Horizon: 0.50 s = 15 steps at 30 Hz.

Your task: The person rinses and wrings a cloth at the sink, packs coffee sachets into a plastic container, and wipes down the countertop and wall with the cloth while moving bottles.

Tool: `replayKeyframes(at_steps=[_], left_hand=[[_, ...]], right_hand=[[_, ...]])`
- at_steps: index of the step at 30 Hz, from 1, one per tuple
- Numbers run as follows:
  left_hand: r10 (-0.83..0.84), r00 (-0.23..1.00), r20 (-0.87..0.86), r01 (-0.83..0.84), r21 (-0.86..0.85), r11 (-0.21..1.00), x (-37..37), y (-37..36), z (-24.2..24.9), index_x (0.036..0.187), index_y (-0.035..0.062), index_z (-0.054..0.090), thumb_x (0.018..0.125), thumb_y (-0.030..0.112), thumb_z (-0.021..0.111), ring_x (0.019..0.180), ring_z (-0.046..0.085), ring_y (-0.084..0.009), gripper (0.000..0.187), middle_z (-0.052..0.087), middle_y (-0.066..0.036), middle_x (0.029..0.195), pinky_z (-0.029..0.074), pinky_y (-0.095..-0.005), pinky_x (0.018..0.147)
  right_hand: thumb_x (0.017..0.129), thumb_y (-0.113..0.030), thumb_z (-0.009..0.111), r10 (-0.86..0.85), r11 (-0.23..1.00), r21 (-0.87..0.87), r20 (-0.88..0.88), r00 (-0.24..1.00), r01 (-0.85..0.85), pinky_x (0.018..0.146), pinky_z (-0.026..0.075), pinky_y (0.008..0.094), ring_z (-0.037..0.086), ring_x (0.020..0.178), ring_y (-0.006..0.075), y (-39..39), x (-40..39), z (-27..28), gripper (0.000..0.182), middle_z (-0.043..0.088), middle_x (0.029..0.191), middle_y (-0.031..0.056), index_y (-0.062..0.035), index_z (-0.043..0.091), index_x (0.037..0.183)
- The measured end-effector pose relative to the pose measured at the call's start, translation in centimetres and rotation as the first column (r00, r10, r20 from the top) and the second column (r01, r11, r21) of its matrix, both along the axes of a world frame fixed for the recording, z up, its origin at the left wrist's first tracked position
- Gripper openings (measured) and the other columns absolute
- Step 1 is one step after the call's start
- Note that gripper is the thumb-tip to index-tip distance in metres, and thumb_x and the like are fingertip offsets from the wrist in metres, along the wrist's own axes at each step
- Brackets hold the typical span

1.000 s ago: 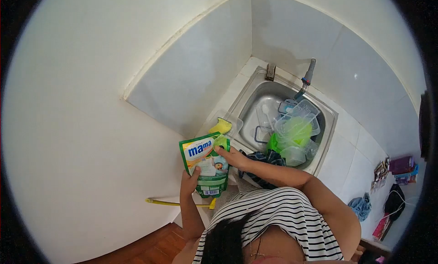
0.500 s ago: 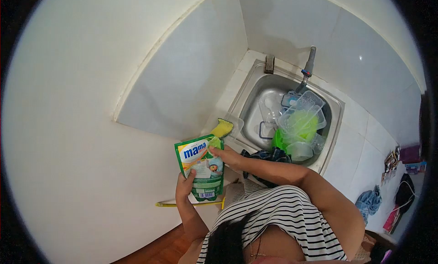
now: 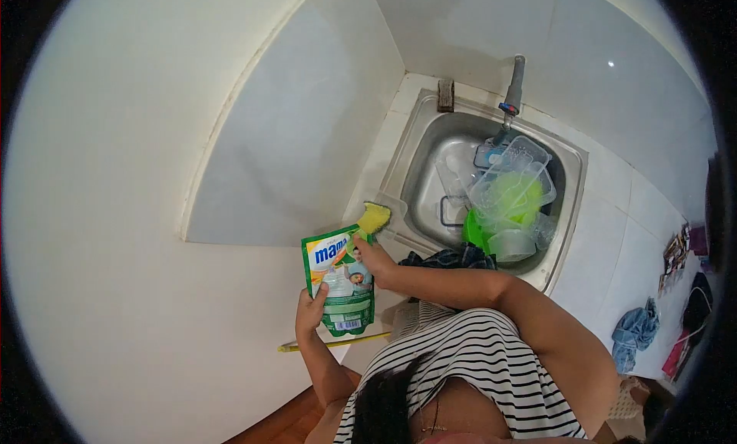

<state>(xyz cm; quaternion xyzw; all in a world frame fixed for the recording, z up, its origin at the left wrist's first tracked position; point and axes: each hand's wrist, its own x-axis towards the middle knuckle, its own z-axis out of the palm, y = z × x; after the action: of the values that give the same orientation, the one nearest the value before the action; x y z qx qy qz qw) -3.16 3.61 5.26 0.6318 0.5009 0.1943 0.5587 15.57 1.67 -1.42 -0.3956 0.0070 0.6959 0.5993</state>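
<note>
A green and white "mama" refill pouch (image 3: 349, 302) is held upright in front of me, printed side showing. My left hand (image 3: 309, 309) grips its lower left edge with the thumb across the front. At the upper right corner, my right hand (image 3: 373, 261) pinches the pouch with the thumb on the front. A yellow sponge (image 3: 375, 217) sits just beyond the pouch's top corner, at a clear plastic container (image 3: 398, 211) beside the sink. Fingers behind the pouch are hidden.
The steel sink (image 3: 418, 154) holds clear plastic containers (image 3: 510, 181) and a green bowl (image 3: 475, 231). A grey faucet (image 3: 516, 83) stands behind it. A brown scrubber (image 3: 446, 95) rests on the rim. Dark checked cloth (image 3: 445, 260) lies at the front; blue denim cloth (image 3: 636, 329) lies right.
The view has shifted slightly. The right hand's thumb has moved a little at the pouch's upper corner, and the pouch now stands closer to the sponge. Both hands keep their hold.
</note>
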Motion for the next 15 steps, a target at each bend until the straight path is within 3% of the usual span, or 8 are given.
replayKeyframes(at_steps=[2,4,5,8,10,12,15], left_hand=[[-0.001,0.999,-0.033,0.001,0.000,1.000,-0.5,0.4,-0.4,0.110,-0.0050,0.062,0.096,0.032,0.057,0.087,0.060,-0.0143,0.040,0.068,-0.007,0.097,0.048,-0.0304,0.080],[-0.002,0.998,-0.064,0.002,0.000,1.000,-0.5,0.4,-0.1,0.110,-0.0049,0.062,0.096,0.032,0.057,0.087,0.060,-0.0143,0.040,0.067,-0.008,0.098,0.048,-0.0304,0.080],[0.020,0.998,-0.066,-0.021,-0.016,1.000,0.9,0.0,0.9,0.110,-0.0048,0.062,0.096,0.032,0.057,0.088,0.060,-0.0143,0.039,0.067,-0.008,0.099,0.048,-0.0303,0.080],[0.065,0.998,0.013,-0.065,-0.033,0.997,1.3,-0.4,-0.1,0.112,-0.0041,0.061,0.096,0.031,0.058,0.090,0.060,-0.0146,0.039,0.067,-0.008,0.102,0.047,-0.0303,0.081],[0.089,0.994,0.057,-0.086,-0.047,0.995,0.6,-0.3,-0.8,0.114,-0.0036,0.060,0.095,0.030,0.059,0.092,0.060,-0.0150,0.039,0.067,-0.008,0.104,0.047,-0.0303,0.082],[0.069,0.997,0.048,-0.064,-0.090,0.994,0.1,0.0,-0.9,0.127,-0.0004,0.049,0.095,0.025,0.060,0.101,0.058,-0.0171,0.043,0.061,-0.009,0.117,0.047,-0.0323,0.086],[0.038,0.999,0.036,-0.035,-0.071,0.997,0.3,0.1,-1.1,0.127,-0.0004,0.050,0.095,0.024,0.059,0.103,0.058,-0.0173,0.041,0.061,-0.008,0.117,0.046,-0.0323,0.089]], right_hand=[[0.095,-0.048,0.051,-0.034,0.999,-0.022,-0.044,0.998,0.033,0.071,0.046,0.0316,0.054,0.073,0.0154,0.2,-0.1,0.4,0.043,0.059,0.081,0.0032,-0.0060,0.061,0.093],[0.098,-0.045,0.046,0.071,0.995,-0.075,0.157,0.985,-0.059,0.077,0.051,0.0329,0.063,0.087,0.0173,0.3,0.3,0.5,0.045,0.066,0.100,0.0082,-0.0044,0.060,0.108],[0.098,-0.045,0.046,0.074,0.994,-0.090,0.139,0.987,-0.062,0.077,0.051,0.0329,0.063,0.087,0.0173,-0.2,1.5,1.2,0.045,0.066,0.100,0.0082,-0.0044,0.060,0.108],[0.094,-0.049,0.053,0.046,0.999,0.023,-0.008,0.999,-0.046,0.077,0.047,0.0303,0.058,0.085,0.0138,-0.8,2.7,1.6,0.046,0.063,0.095,0.0043,-0.0066,0.059,0.108],[0.092,-0.042,0.061,0.107,0.957,0.270,0.000,0.994,-0.103,0.081,0.048,0.0305,0.060,0.092,0.0139,-0.7,2.7,1.7,0.041,0.064,0.103,0.0058,-0.0069,0.057,0.114],[0.091,-0.037,0.063,0.118,0.947,0.299,0.015,0.993,-0.117,0.080,0.049,0.0307,0.061,0.093,0.0143,-1.1,3.0,3.2,0.038,0.064,0.104,0.0063,-0.0069,0.057,0.114],[0.090,-0.030,0.067,0.106,0.938,0.331,0.014,0.994,-0.105,0.078,0.051,0.0311,0.062,0.092,0.0151,-1.0,3.4,3.7,0.034,0.065,0.105,0.0069,-0.0062,0.058,0.113]])
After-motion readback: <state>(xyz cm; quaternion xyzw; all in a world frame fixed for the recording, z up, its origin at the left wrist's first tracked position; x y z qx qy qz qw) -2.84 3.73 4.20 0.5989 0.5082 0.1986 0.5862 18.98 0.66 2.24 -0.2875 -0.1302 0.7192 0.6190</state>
